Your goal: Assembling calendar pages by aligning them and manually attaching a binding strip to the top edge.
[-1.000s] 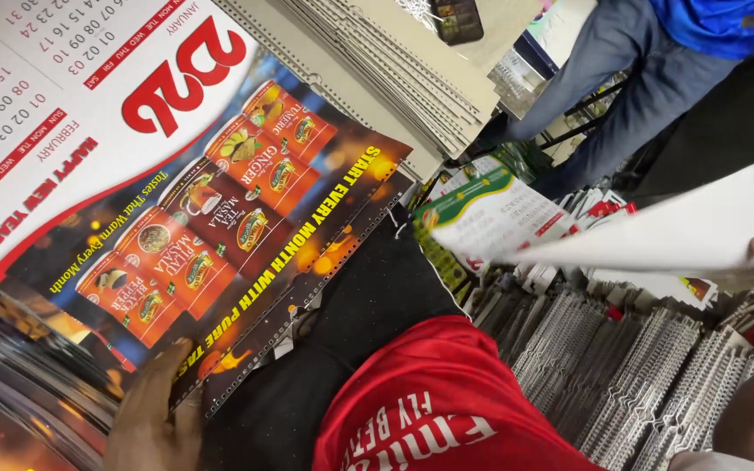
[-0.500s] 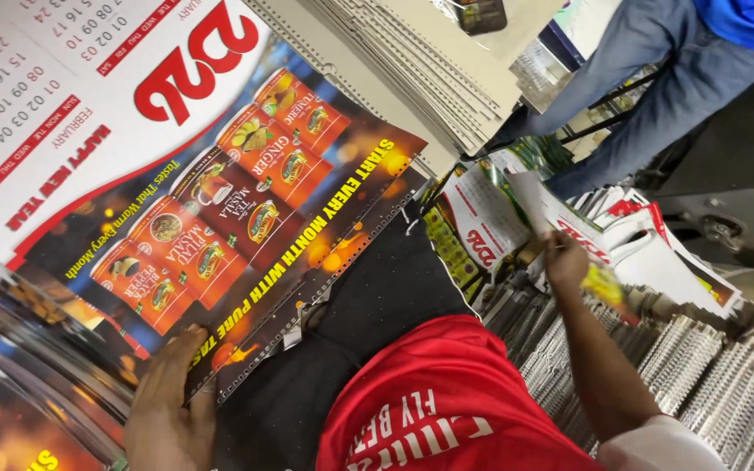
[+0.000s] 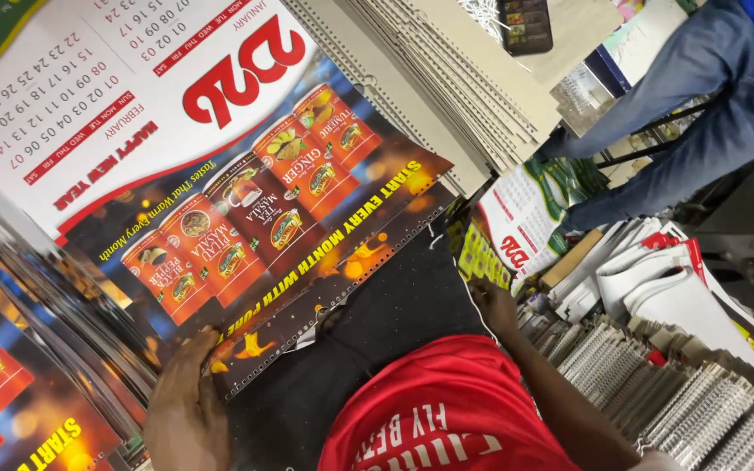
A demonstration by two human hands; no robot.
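Observation:
A large printed calendar sheet point(image 3: 246, 201), with red tins on a dark, fiery background and a white date grid, lies spread in front of me. My left hand point(image 3: 187, 408) rests on its punched lower corner, fingers curled over the edge. My right hand point(image 3: 495, 307) is lower right of the sheet, past my black trousers and red shirt point(image 3: 447, 410). It grips the bottom of a smaller calendar sheet point(image 3: 517, 231) with a white, green and yellow print, which stands among the stacks there.
Stacks of wire-bound calendars point(image 3: 682, 401) fill the lower right. Piled grey boards point(image 3: 447, 78) lie at the top, with a phone point(image 3: 525, 24) on them. More printed sheets point(image 3: 10, 366) are stacked at the left. Another person in jeans point(image 3: 682, 96) stands upper right.
My right hand held a white sheet raised at the far right, then swung down and left to the stack beside my leg. My left hand stayed on the big sheet's corner.

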